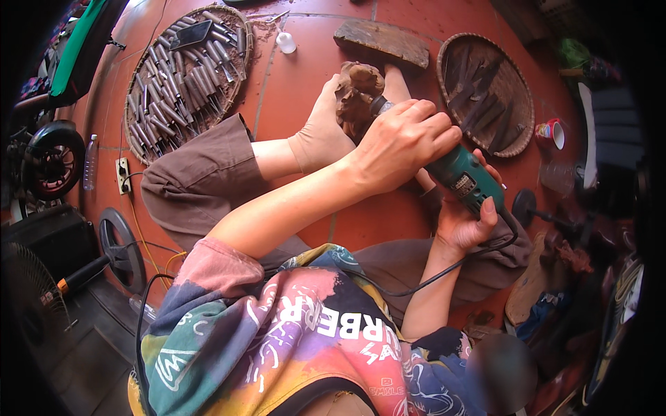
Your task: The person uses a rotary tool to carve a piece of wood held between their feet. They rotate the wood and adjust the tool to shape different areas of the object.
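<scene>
A green die grinder (pixel 466 179) slants across the space above my lap, and both my hands hold it. Near its nose, my left hand (pixel 409 142) is closed round the front of the body. My right hand (pixel 466 220) grips the rear end from below, by the black cord. The tool's dark collar meets a knobbly brown wood carving (pixel 356 97); the tip is hidden, so I cannot tell whether it touches. The carving rests between my bare feet, with my left foot (pixel 322 135) pressed along its side.
A round woven tray (pixel 129 125) at left holds many gouges and a phone (pixel 191 35). Another tray (pixel 528 114) at right holds dark tools. Beyond the carving lie a wooden block (pixel 381 43) and small white bottle (pixel 285 43). A power socket (pixel 123 175) and cords lie left; a cup (pixel 555 134) right.
</scene>
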`<state>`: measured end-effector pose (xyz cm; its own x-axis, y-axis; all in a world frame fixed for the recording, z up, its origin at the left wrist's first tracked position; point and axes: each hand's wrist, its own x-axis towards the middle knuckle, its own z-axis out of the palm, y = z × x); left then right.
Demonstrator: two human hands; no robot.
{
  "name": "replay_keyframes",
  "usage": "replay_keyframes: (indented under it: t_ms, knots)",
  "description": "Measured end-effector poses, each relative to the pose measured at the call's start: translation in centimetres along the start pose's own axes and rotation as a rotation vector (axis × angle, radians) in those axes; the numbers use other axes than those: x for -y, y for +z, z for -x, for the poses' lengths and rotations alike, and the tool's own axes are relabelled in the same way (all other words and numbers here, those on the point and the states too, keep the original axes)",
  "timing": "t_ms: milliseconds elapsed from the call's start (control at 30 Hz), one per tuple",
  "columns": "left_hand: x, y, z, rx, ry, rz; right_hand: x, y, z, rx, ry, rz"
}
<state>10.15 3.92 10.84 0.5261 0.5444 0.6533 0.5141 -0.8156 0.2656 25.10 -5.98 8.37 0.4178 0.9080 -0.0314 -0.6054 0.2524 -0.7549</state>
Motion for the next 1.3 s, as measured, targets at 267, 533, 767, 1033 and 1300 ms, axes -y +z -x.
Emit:
replay_keyframes:
  t_ms: [267, 533, 767, 1033, 1300]
  knots:
    - [-0.3, -0.4, -1.0, -0.066, 0.033, -0.004, 0.5, -0.9, -0.4, 0.058, -0.085, -0.007]
    - [-0.1, -0.2, -0.3, -0.024, -0.008, 0.025, -0.2, -1.2, -0.3, 0.03, -0.053, -0.02]
    - [0.0, -0.1, 0.1, 0.009, -0.024, 0.022, -0.5, -1.3, -0.3, 0.029, -0.035, -0.028]
    - [-0.2, -1.0, -1.0, -0.106, 0.051, 0.014, 0.9, 0.5, 0.4, 0.046, -0.145, 0.077]
    - [0.0, -0.9, 0.3, -0.106, 0.014, 0.055, 0.9, 1.9, 1.3, 0.032, -0.132, 0.168]
